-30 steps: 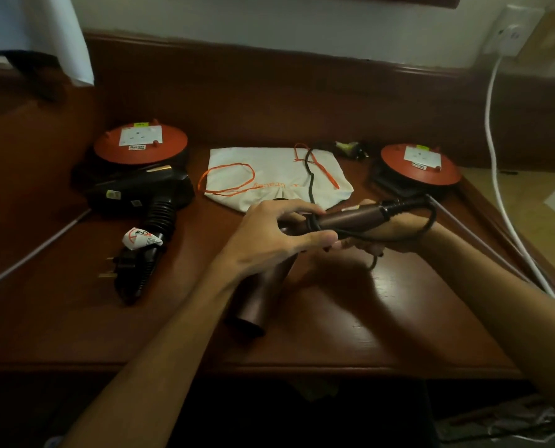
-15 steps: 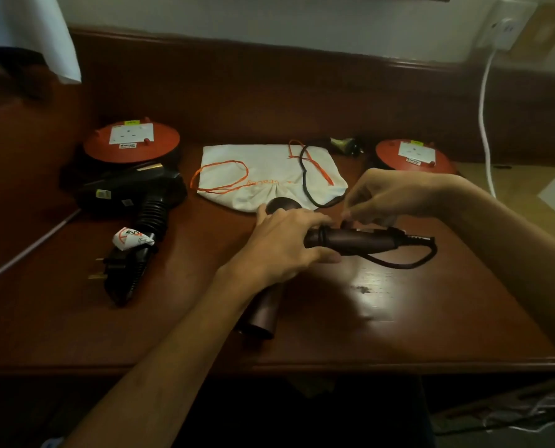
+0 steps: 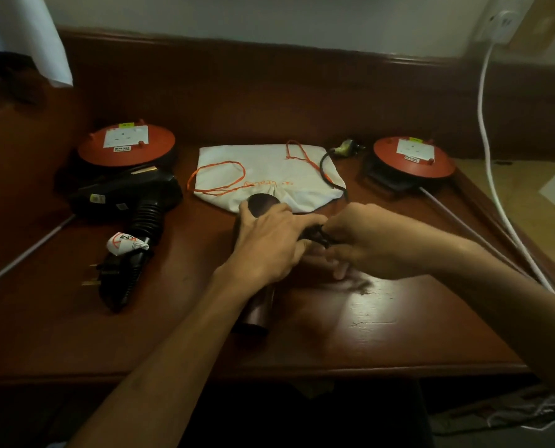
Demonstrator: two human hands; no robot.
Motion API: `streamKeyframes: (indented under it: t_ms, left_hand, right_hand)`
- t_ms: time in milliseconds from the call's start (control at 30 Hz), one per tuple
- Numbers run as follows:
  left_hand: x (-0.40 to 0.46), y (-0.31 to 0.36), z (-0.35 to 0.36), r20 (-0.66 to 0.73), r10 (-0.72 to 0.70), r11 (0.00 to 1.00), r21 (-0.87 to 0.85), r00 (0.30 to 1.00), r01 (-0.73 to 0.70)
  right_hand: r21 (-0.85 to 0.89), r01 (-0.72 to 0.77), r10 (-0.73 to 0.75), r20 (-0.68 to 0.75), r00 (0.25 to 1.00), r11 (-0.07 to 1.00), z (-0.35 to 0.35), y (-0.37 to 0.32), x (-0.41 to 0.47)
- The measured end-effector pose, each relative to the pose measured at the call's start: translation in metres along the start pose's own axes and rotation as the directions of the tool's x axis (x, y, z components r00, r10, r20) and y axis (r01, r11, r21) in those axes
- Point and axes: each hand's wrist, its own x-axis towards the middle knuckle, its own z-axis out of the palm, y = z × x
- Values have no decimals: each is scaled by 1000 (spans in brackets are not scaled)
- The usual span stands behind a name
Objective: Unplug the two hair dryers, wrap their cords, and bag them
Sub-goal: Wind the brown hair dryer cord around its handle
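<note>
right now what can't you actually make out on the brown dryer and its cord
All head view:
- Brown hair dryer handle: hidden under the left hand and right hand.
- Black cord: how many wraps are done, covered by the fingers.
- Right fingertips: motion-blurred.
- Plug: too small and dim to tell its prongs.
- Bag print: illegible.

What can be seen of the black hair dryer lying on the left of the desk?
The black hair dryer lies flat on the wooden desk, untouched by either hand. Its glossy plastic body sits against the left orange cord reel, and a ribbed handle runs toward the camera. Its cord looks bundled along the handle, with a white and orange tag on it. The plug lies free at the near end, metal pins pointing left.
</note>
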Motion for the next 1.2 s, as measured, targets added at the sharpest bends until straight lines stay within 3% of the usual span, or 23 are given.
streamKeyframes:
  t_ms: [267,367,433,533,667,833,967,1067,1133,1200]
  left_hand:
    - [1,-6,8,-147,-61,995,-82,987,49]
    - [4,-21,4,-188,-172,972,-192,967,136]
    - [6,-28,0,-171,-168,971,-200,971,133]
    - [8,-39,-8,-113,-86,968,-244,990,56]
    - [1,-53,-11,-84,-28,892,-452,996,-14]
    - [-8,-49,-6,-198,-58,944,-329,979,-10]
    - [-10,-47,-5,-204,-57,957,-290,977,-5]
    - [-11,-53,-5,-227,-76,936,-352,971,-9]
    - [-13,-62,-5,-230,-87,891,-453,969,-28]
    - [-15,-67,-6,-209,-81,871,-490,975,-32]
  right_hand:
    - [-160,-26,34,48,998,987,-16,14,-20]
    - [-206,-124,108,-90,990,971,-21,23,-31]
    - [-182,-123,103,-115,988,976,-8,22,-31]
    - [-194,-91,72,-104,992,977,34,21,-26]
    - [-163,-13,-14,-165,986,987,57,28,-20]
    - [0,69,-69,-46,997,998,66,55,9]
    - [31,140,-136,-101,986,990,62,81,43]
    - [5,175,-170,-212,962,985,63,92,63]
    - [75,277,-252,-241,937,958,62,93,71]
    - [119,290,-256,-240,937,950,54,91,79]
